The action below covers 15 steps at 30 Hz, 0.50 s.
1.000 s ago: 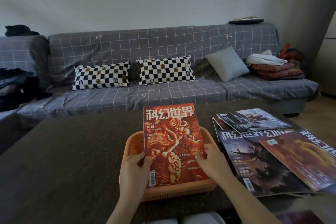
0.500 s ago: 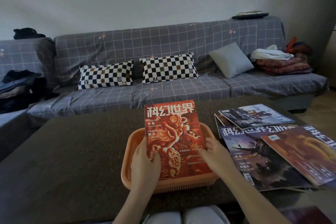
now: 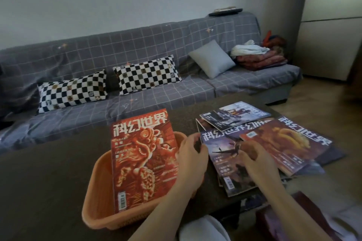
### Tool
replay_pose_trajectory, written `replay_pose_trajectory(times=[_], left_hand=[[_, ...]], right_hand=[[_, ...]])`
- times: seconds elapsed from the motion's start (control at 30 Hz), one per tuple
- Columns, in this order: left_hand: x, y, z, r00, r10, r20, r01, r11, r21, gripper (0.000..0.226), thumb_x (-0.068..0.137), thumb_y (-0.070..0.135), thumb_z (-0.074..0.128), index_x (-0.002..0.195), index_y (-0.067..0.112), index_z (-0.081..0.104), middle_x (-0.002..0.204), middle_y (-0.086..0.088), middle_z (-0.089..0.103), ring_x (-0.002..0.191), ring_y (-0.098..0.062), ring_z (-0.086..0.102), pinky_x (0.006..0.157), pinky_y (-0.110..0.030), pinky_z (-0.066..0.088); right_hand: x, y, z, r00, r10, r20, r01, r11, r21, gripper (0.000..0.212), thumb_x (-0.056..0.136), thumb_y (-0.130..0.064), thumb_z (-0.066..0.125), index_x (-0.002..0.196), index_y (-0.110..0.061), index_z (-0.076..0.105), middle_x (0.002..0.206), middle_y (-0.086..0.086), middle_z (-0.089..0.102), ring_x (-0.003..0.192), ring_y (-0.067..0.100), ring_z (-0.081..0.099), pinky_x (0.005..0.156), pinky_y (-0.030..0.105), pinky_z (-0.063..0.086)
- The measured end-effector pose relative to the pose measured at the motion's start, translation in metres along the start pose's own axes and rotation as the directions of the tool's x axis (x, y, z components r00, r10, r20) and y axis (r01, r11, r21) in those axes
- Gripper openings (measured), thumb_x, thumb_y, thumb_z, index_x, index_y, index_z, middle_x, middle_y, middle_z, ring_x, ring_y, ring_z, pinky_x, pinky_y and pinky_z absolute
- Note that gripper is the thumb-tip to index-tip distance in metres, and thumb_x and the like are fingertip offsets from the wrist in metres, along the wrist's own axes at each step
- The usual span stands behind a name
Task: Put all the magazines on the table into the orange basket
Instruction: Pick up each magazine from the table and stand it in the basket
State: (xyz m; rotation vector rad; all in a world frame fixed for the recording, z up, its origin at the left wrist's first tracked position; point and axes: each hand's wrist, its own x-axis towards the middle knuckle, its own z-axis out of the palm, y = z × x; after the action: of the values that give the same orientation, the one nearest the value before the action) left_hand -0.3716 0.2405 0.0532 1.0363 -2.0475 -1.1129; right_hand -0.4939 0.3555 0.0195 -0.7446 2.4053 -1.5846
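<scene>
A: How far is the task now?

B: One magazine is done. The red magazine [image 3: 144,159] lies in the basket [image 3: 101,213], but it is longer than the basket, so its far end leans on the far rim and sticks out above it. No hand touches it.

A: And what is left?

B: A spread of magazines on the table [image 3: 45,178], just to the right of the basket. The purple magazine [image 3: 223,154] is nearest. The brown magazine [image 3: 284,143] lies partly over it. Behind them is a blue magazine [image 3: 238,114], with more under it. How many there are in all, one cannot tell, because they overlap.

A: What do the hands do?

B: The left hand [image 3: 193,159] is at the left edge of the purple magazine, fingers curled. It seems to take the edge, but a firm grip is not clearly shown. The right hand [image 3: 258,159] rests on the same cover with bent fingers, near the corner of the brown one. So the next pick is probably the purple magazine, and most of the work remains.

A: And the room behind?

B: The table is dark and matte. Beyond it stands a grey checked sofa [image 3: 137,45] with two checkered pillows [image 3: 72,92], a grey cushion [image 3: 211,58] and folded cloths [image 3: 258,56] at the right end. Behind is a plain wall, dim light.
</scene>
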Motion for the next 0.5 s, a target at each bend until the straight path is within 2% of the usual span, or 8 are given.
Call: replay_pose_trajectory(times=[0.07, 0.1, 0.2, 0.27, 0.4, 0.5], left_hand=[[0.008, 0.008, 0.025, 0.996, 0.005, 0.089, -0.006, 1.000, 0.009, 0.041, 0.093, 0.023, 0.054, 0.134, 0.024, 0.050, 0.137, 0.003, 0.052, 0.124, -0.014, 0.049, 0.110, -0.040, 0.037], [0.012, 0.012, 0.038, 0.992, 0.006, 0.125, -0.010, 0.999, 0.032, 0.042, 0.093, 0.023, 0.053, 0.135, 0.024, 0.050, 0.137, 0.003, 0.052, 0.125, -0.015, 0.048, 0.110, -0.040, 0.036], [0.026, 0.020, 0.078, 0.981, -0.009, 0.196, -0.004, 0.998, 0.068, 0.040, 0.093, 0.025, 0.052, 0.133, 0.021, 0.052, 0.134, 0.001, 0.054, 0.125, -0.018, 0.049, 0.110, -0.043, 0.035], [0.034, 0.020, 0.104, 0.970, -0.005, 0.241, -0.019, 0.995, 0.095, 0.035, 0.094, 0.026, 0.052, 0.129, 0.018, 0.054, 0.129, -0.001, 0.058, 0.121, -0.019, 0.052, 0.106, -0.040, 0.039], [0.054, 0.015, 0.145, 0.950, -0.023, 0.311, -0.033, 0.984, 0.176, 0.033, 0.095, 0.029, 0.050, 0.126, 0.020, 0.054, 0.127, -0.003, 0.056, 0.115, -0.021, 0.055, 0.102, -0.043, 0.043], [0.074, 0.011, 0.168, 0.941, 0.011, 0.337, -0.090, 0.971, 0.220, 0.039, 0.095, 0.032, 0.051, 0.133, 0.020, 0.051, 0.133, -0.002, 0.053, 0.121, -0.019, 0.050, 0.102, -0.036, 0.041]], right_hand=[[0.007, 0.015, -0.016, 0.998, 0.018, -0.055, -0.019, 1.000, -0.021, 0.021, 0.088, -0.022, 0.061, 0.109, -0.019, 0.058, 0.091, -0.008, 0.060, 0.088, 0.014, 0.056, 0.066, 0.025, 0.038], [0.011, 0.024, -0.024, 0.997, 0.037, -0.073, -0.039, 0.999, -0.033, 0.024, 0.088, -0.023, 0.060, 0.112, -0.015, 0.058, 0.094, -0.004, 0.062, 0.089, 0.015, 0.056, 0.068, 0.027, 0.040], [0.021, 0.050, -0.043, 0.986, 0.097, -0.135, -0.108, 0.991, -0.075, 0.032, 0.088, -0.023, 0.061, 0.117, -0.009, 0.058, 0.110, 0.007, 0.064, 0.100, 0.021, 0.059, 0.081, 0.033, 0.046], [0.027, 0.067, -0.052, 0.975, 0.119, -0.186, -0.140, 0.985, -0.103, 0.034, 0.087, -0.022, 0.062, 0.118, -0.008, 0.059, 0.116, 0.010, 0.063, 0.107, 0.024, 0.057, 0.088, 0.037, 0.046], [0.036, 0.094, -0.064, 0.958, 0.188, -0.215, -0.234, 0.948, -0.217, 0.043, 0.086, -0.032, 0.063, 0.123, -0.009, 0.059, 0.114, 0.010, 0.063, 0.108, 0.028, 0.054, 0.092, 0.042, 0.046], [0.043, 0.108, -0.067, 0.950, 0.188, -0.250, -0.271, 0.895, -0.354, 0.047, 0.085, -0.040, 0.061, 0.123, -0.013, 0.059, 0.121, 0.009, 0.060, 0.114, 0.029, 0.049, 0.096, 0.041, 0.041]])
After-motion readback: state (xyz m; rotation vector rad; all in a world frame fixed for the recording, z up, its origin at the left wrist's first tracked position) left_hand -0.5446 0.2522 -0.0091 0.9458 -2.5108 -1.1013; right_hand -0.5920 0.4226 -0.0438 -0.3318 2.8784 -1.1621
